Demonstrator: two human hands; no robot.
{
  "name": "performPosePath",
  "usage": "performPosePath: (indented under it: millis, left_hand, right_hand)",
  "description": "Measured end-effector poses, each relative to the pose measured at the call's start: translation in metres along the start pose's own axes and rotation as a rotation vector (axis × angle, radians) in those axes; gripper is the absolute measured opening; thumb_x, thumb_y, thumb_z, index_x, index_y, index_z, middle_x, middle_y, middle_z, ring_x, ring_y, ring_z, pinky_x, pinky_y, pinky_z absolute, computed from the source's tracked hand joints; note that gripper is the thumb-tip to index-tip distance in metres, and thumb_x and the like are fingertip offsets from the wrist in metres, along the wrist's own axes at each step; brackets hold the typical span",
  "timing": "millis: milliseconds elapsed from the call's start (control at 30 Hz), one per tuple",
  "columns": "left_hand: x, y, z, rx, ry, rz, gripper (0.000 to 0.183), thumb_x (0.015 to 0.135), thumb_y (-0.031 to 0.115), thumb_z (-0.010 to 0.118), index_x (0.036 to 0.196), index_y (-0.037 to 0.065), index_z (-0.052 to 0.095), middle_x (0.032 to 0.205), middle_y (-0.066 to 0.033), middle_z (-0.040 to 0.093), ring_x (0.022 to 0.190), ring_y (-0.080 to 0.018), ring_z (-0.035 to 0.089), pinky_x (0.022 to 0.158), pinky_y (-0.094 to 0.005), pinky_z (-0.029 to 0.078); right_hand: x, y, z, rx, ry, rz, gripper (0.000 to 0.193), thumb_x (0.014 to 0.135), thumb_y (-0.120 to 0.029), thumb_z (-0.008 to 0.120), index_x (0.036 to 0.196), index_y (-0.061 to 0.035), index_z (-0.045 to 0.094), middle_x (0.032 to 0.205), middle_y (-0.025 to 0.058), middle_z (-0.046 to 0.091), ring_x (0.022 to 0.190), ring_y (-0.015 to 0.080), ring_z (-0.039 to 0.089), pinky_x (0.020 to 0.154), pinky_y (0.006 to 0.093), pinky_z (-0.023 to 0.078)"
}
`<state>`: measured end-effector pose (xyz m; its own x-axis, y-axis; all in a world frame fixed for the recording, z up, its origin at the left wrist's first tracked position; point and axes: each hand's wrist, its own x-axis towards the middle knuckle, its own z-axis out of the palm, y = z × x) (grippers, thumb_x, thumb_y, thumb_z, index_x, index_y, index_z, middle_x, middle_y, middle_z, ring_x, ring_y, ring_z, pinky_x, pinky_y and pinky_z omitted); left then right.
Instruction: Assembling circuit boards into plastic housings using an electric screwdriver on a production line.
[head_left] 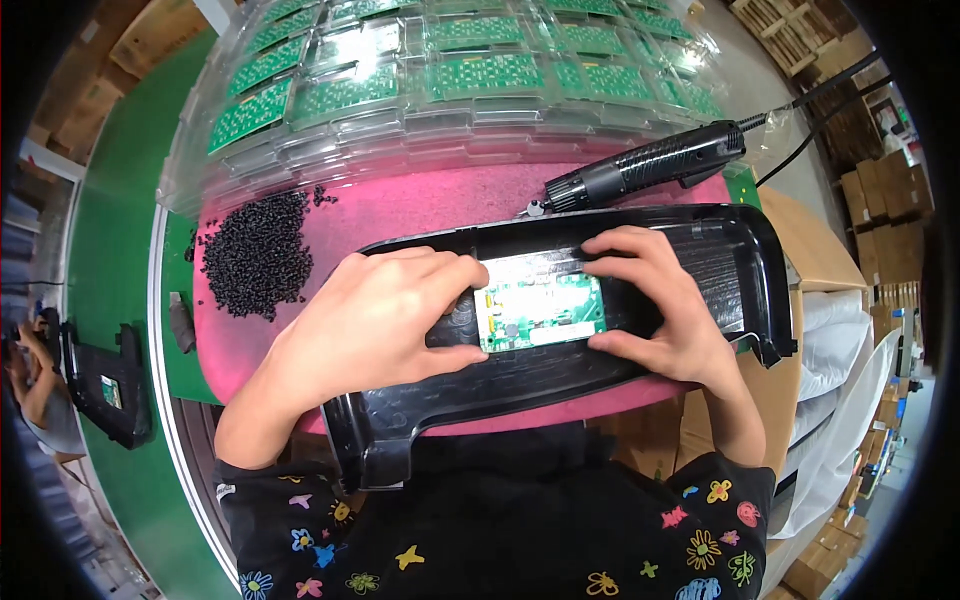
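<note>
A green circuit board (540, 310) lies at the middle of a long black plastic housing (440, 395). With thumb and fingers, my left hand (385, 310) grips the board's left edge. On the opposite edge, my right hand (660, 305) has its thumb at the lower corner and its fingers at the upper one. Glare whitens part of the board's face. The housing rests hollow side up on a pink mat (410, 195), its right end curving up.
Behind the housing lies a black electric screwdriver (650, 165), its cable running right. Small black screws (258, 255) are heaped on the left. Clear trays (440, 125) of green boards are stacked at the back. Cardboard boxes (820, 240) stand right; another person (45, 390) sits far left near a similar housing (105, 385).
</note>
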<state>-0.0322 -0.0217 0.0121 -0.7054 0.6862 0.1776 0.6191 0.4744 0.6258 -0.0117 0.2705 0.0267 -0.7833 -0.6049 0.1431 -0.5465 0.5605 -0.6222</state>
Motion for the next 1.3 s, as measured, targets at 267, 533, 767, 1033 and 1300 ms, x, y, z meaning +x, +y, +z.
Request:
performPosePath:
  millis: [267,533,767,1033,1300]
  left_hand:
    - [0.003,0.005,-0.001,0.122,-0.075,-0.025,0.048,0.06,0.026,0.085,0.097,0.006,0.06,0.077,-0.0034,0.056,0.071,-0.0223,0.058,0.057,-0.0346,0.045]
    - [0.0,0.002,-0.002,0.088,-0.058,-0.026,0.05,0.059,0.025,0.085,0.098,0.007,0.06,0.078,-0.0042,0.056,0.073,-0.0236,0.058,0.059,-0.0356,0.046]
    - [-0.002,-0.004,-0.004,0.079,-0.059,-0.039,0.048,0.061,0.024,0.084,0.099,0.006,0.06,0.08,-0.0052,0.056,0.077,-0.0251,0.059,0.062,-0.0364,0.048]
    - [-0.015,-0.014,-0.013,0.086,-0.074,0.026,0.041,0.071,0.025,0.079,0.099,0.004,0.058,0.09,-0.0074,0.061,0.085,-0.0275,0.064,0.068,-0.0374,0.052]
    - [-0.033,-0.062,-0.058,0.373,0.397,-0.35,0.014,0.082,0.009,0.067,0.086,-0.004,0.066,0.082,-0.0182,0.067,0.077,-0.0351,0.065,0.068,-0.0423,0.05]
  right_hand:
    - [0.001,0.002,0.006,-0.053,-0.027,0.011,0.057,0.067,-0.014,0.083,0.117,-0.0059,0.059,0.128,0.0118,0.052,0.119,0.0358,0.045,0.101,0.0442,0.04]
    - [0.003,-0.001,0.008,-0.08,-0.031,0.034,0.057,0.067,-0.014,0.082,0.117,-0.0064,0.057,0.128,0.0109,0.052,0.119,0.0355,0.045,0.101,0.0444,0.04]
    - [0.009,-0.004,0.009,-0.097,-0.062,0.038,0.058,0.065,-0.013,0.083,0.117,-0.0055,0.058,0.127,0.0122,0.052,0.119,0.0354,0.045,0.101,0.0443,0.039]
    - [0.018,-0.018,0.011,-0.068,-0.028,0.11,0.049,0.065,-0.01,0.08,0.108,-0.0014,0.06,0.12,0.0158,0.056,0.112,0.0358,0.051,0.099,0.0428,0.04]
    - [0.01,0.017,-0.039,-0.462,0.633,0.272,0.016,0.099,-0.009,0.048,0.105,0.0019,0.057,0.103,0.0113,0.059,0.092,0.0201,0.055,0.086,0.0304,0.043]
